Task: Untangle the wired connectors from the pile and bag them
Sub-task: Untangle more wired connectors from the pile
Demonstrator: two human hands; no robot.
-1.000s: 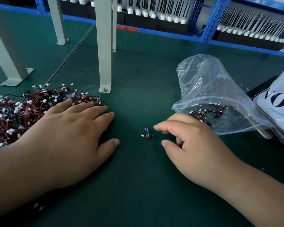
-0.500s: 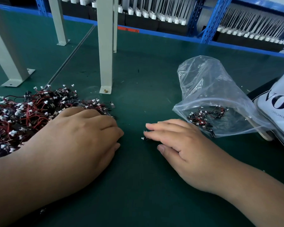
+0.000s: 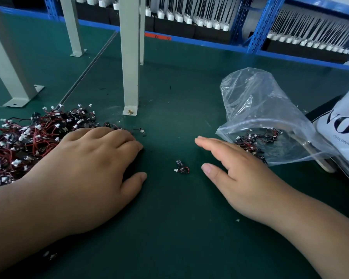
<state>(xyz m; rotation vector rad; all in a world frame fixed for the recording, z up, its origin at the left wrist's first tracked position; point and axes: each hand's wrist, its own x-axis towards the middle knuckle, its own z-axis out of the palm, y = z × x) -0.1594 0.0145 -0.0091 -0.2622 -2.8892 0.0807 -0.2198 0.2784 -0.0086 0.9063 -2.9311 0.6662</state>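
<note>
Now: right hand is off the connector, not bagged yet.
Pile at 9 o'clock; left hand lies flat at its edge, fingers relaxed, holding nothing. One loose connector lies bare on the green mat at centre, betw. both hands. Half a sec. ago the right hand covered it; now it has drawn back toward 3 o'clock, fingers straight, empty. Bag at 3 o'clock has some connectors inside. So the pick-up prob. needs a new pinch.
</note>
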